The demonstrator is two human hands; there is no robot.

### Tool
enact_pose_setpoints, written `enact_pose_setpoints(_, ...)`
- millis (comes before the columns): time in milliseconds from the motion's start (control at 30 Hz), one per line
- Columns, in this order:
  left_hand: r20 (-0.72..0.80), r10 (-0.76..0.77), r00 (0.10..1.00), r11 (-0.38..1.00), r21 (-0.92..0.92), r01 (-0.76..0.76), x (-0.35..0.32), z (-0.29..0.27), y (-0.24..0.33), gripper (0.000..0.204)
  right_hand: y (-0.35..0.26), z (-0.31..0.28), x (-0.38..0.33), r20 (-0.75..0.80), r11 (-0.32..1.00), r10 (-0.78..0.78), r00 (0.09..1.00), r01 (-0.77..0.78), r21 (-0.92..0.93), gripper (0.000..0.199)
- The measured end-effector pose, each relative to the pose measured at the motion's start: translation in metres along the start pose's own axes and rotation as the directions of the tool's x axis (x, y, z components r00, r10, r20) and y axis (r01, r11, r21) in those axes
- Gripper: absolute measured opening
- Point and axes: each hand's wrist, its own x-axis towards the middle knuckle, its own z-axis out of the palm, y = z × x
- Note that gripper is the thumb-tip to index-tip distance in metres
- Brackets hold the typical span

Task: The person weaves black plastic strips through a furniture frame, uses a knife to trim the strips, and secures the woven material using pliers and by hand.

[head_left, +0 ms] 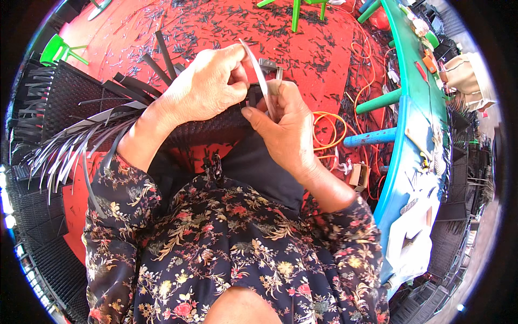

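A thin, flat strip (258, 73), pale where light catches it, bends upright between my two hands. My left hand (208, 86) is closed, pinching the strip near its upper part. Lower down, my right hand (286, 124) is closed on the same strip, thumb toward the left hand. Beneath the hands lies a dark woven panel (208, 128) across my lap, partly hidden by my left hand and wrist. Dark flat strip ends (165, 56) stick up from it past my left wrist. A dark piece with a bent handle shape (271, 66) shows just behind my right hand; its kind is unclear.
A bundle of loose strips (70, 146) fans out at the left beside dark woven panels (70, 89). Black scraps litter the red floor covering (318, 59). An orange hose (337, 143) coils at right, near a green and blue table (396, 162) bearing tools and white plastic.
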Motion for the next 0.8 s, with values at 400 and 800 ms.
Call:
enact_pose_setpoints(400,0.015,-0.05,0.999,0.999,-0.013,0.05,0.0,-0.002,0.007,0.021,0.011,0.01,-0.009,-0.081,0.967,0.034,0.996,-0.012,0.256,0.029)
enact_pose_setpoints(800,0.044,-0.046,0.998,0.999,-0.015,0.047,-0.003,-0.003,0.001,0.024,-0.016,-0.045,-0.041,0.09,0.981,-0.031,0.995,0.048,-0.188,0.042)
